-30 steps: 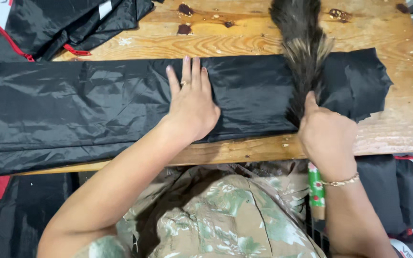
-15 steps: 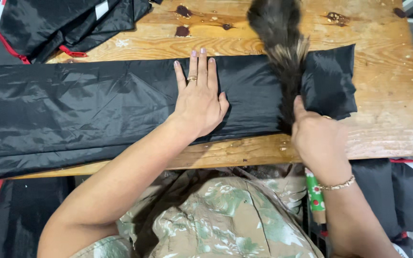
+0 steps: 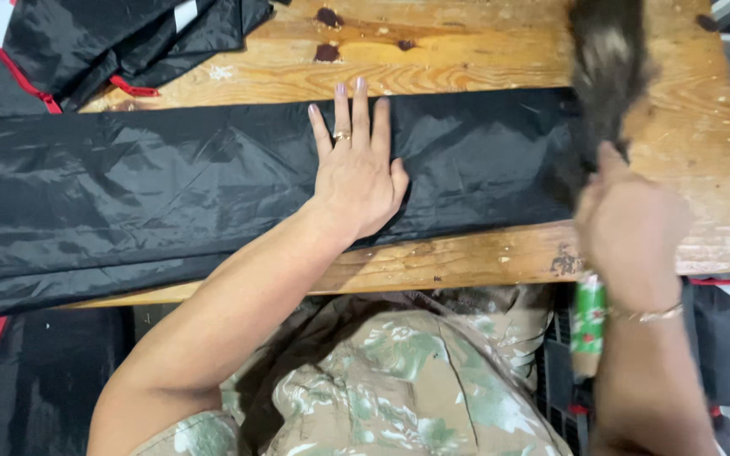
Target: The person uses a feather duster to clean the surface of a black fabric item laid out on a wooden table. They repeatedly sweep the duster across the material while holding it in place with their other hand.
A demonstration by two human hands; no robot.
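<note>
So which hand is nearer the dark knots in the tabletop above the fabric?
Left. The left hand lies flat on the black fabric just below the knots; the right hand, gripping the brush, is off to their right.

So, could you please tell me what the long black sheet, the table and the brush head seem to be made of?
Black sheet: probably thin synthetic fabric such as nylon; it is glossy with fine crinkles, pressed flat by the left hand.
Table: wood, with visible grain, a worn finish and dark stains.
Brush head, held by the right hand: dark soft bristles or hair; motion blur leaves this uncertain.
</note>
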